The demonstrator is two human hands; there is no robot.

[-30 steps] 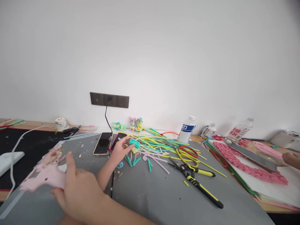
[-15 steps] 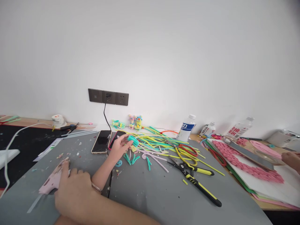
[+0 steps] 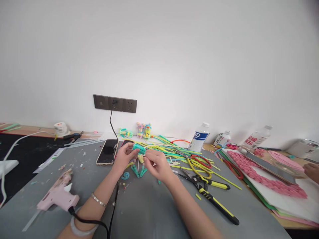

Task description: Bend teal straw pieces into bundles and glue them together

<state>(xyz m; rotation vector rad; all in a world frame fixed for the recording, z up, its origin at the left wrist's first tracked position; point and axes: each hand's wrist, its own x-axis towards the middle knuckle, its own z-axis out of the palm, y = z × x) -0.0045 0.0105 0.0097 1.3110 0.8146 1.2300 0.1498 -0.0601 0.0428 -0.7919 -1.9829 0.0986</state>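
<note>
My left hand (image 3: 124, 156) is closed around a teal bundle of fuzzy pipe cleaners (image 3: 139, 148), thumb and fingers pinching its left side. From the right, my right hand (image 3: 158, 165) reaches to the bundle's right end with fingers bent together; what lies between the fingertips is hidden. A small yellow fuzzy piece (image 3: 141, 158) shows just below the bundle. On the table under the hands are bent teal pieces (image 3: 139, 172) and a blue coil (image 3: 125, 176). A pink glue gun (image 3: 56, 196) lies beside my left forearm, its black cord crossing that arm.
Loose pipe cleaners (image 3: 171, 151) spread behind my hands. Scissors (image 3: 199, 166) and yellow-black pliers (image 3: 211, 196) lie to the right. A phone (image 3: 107, 152) is at left, a bottle (image 3: 199, 136) behind. Another person's hand (image 3: 312, 171) shows at the right edge.
My right hand has left the glue gun, where it crossed over my left arm, and moved right to the teal bundle. The left hand stays nearly in place with the bundle.
</note>
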